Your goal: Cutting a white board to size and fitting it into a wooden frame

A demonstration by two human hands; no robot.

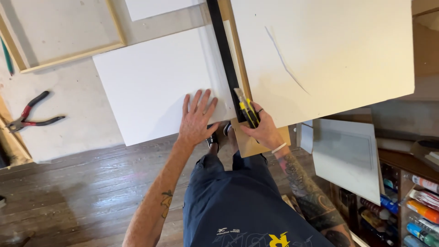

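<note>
At the near edge of the work surface, the left hand (196, 116) lies flat, fingers spread and gripping nothing, pressing down the white sheet (155, 82). Just beside it, the right hand (263, 130) is clenched around a yellow-and-black utility knife (246, 109), tip set against the black straightedge (224, 50). Risk: the left fingertips lie close to the straightedge; should it shift or the blade ride over it, a cut finger or crooked cut would likely follow. Red-handled pliers (32, 116) lie well apart, far left.

ruler (224, 55): top end cut by frame edge | knife (247, 110): handle hidden in right hand (263, 130)
</note>
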